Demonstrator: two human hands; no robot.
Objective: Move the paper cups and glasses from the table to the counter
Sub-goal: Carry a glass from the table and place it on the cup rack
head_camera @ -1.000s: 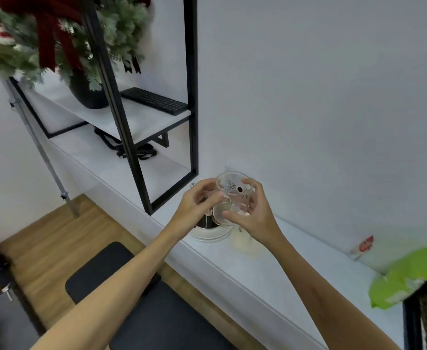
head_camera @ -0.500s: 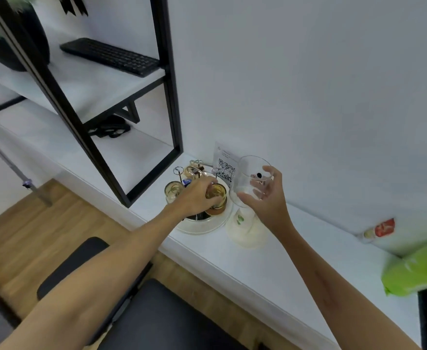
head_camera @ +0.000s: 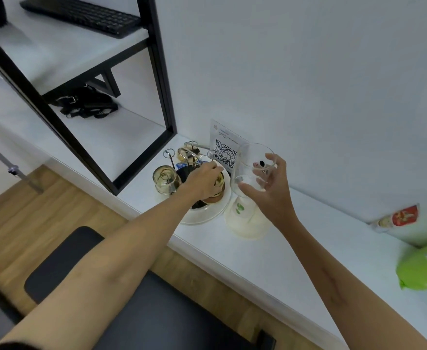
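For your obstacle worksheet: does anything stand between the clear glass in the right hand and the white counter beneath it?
Yes. Directly under the clear glass in the right hand sits a white paper cup on the white counter.

The left hand covers most of the amber glass, so its grip cannot be told.

clear glass tilted, held off the counter near its back edge, white paper cup upside down on counter right below it, amber glass inverted on the rack.
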